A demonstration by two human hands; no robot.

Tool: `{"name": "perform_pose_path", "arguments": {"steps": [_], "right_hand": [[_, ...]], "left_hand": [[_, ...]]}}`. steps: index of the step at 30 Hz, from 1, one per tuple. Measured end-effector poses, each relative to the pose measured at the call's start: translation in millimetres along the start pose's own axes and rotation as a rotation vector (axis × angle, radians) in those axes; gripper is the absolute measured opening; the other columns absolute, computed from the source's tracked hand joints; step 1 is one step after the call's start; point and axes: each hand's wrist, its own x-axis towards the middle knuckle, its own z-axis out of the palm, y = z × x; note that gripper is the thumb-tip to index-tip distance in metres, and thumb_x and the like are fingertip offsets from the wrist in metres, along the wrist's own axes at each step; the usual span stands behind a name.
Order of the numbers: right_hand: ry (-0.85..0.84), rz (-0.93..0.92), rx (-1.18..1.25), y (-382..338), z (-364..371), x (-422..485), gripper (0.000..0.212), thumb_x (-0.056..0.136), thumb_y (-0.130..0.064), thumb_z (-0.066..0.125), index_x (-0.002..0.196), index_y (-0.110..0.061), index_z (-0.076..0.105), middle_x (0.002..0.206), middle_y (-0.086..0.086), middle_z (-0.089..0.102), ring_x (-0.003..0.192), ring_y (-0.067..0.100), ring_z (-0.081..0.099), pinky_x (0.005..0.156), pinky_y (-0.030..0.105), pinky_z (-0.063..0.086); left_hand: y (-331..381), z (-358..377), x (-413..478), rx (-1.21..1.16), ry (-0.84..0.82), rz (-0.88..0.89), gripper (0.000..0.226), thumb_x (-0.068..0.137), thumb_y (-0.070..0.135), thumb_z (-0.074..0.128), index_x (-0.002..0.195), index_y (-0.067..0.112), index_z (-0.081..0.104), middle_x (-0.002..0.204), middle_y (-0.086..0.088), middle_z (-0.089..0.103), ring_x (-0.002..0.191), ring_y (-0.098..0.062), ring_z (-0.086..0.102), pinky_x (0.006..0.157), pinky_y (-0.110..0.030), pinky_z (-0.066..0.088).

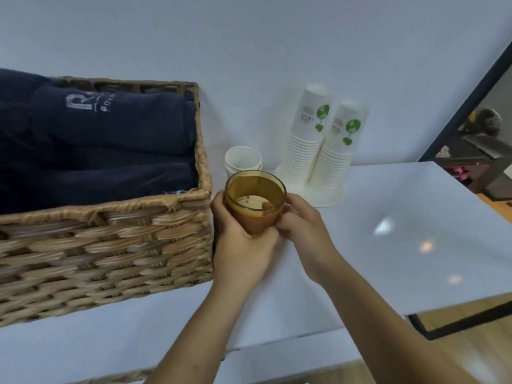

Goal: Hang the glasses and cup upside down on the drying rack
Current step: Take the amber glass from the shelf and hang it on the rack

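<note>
Head view: the left hand (238, 231) and right hand (300, 221) are both wrapped around an amber glass (255, 203), held upright, mouth up, above the white counter (401, 217) just beside the wicker basket (110, 239) of dark towels (110, 139). The step in hand appears to be pick-up and carry; no drying rack is in view, so the next move calls for locating it and inverting the glass. Stacked paper cups (321, 145) stand near the counter's rear edge against a plain wall (249, 37).
</note>
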Motion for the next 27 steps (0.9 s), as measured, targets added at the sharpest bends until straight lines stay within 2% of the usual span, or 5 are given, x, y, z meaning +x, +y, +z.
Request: {"name": "perform_pose_path", "arguments": {"steps": [6,14,17,21,27], "right_hand": [[0.022,-0.039,-0.022,-17,-16,-22,0.052,0.055,-0.007,0.049,0.103,-0.017,0.066,0.085,-0.001,0.072,0.076,0.009,0.068,0.062,0.02,0.052],[-0.138,-0.194,-0.024,-49,-31,-107,0.041,0.07,-0.021,0.057,0.11,-0.028,0.062,0.1,-0.005,0.073,0.094,0.015,0.068,0.069,0.024,0.054],[-0.235,-0.249,-0.053,-47,-30,-150,0.041,0.07,-0.04,0.065,0.111,-0.042,0.06,0.104,-0.01,0.067,0.099,0.015,0.064,0.073,0.026,0.054],[-0.409,-0.257,-0.177,-28,3,-208,0.061,0.066,-0.059,0.07,0.121,-0.053,0.044,0.118,-0.016,0.055,0.104,0.004,0.06,0.08,0.027,0.055],[-0.605,-0.277,-0.215,-19,80,-263,0.07,0.064,-0.067,0.071,0.124,-0.06,0.035,0.116,-0.034,0.052,0.102,-0.01,0.056,0.078,0.014,0.051]], "left_hand": [[22,-3,-28,0.077,-0.038,0.168,0.101,0.06,0.046,0.085,0.141,0.037,0.025,0.135,0.01,0.053,0.12,-0.013,0.056,0.093,-0.041,0.054],[49,-21,-115,-0.195,0.014,0.203,0.074,0.059,0.05,0.081,0.124,0.036,0.049,0.108,0.024,0.066,0.1,0.002,0.065,0.07,-0.017,0.054],[49,-34,-161,-0.417,0.069,0.043,0.067,0.058,0.047,0.082,0.119,0.031,0.059,0.108,0.009,0.074,0.099,-0.012,0.071,0.075,-0.028,0.059],[36,-68,-227,-0.593,0.144,-0.199,0.065,0.074,0.047,0.074,0.13,0.018,0.057,0.121,-0.014,0.07,0.11,-0.031,0.068,0.1,-0.053,0.05],[26,-145,-291,-0.669,0.319,-0.238,0.058,0.08,0.047,0.071,0.128,0.017,0.058,0.115,-0.014,0.073,0.105,-0.032,0.071,0.084,-0.043,0.057]]}}
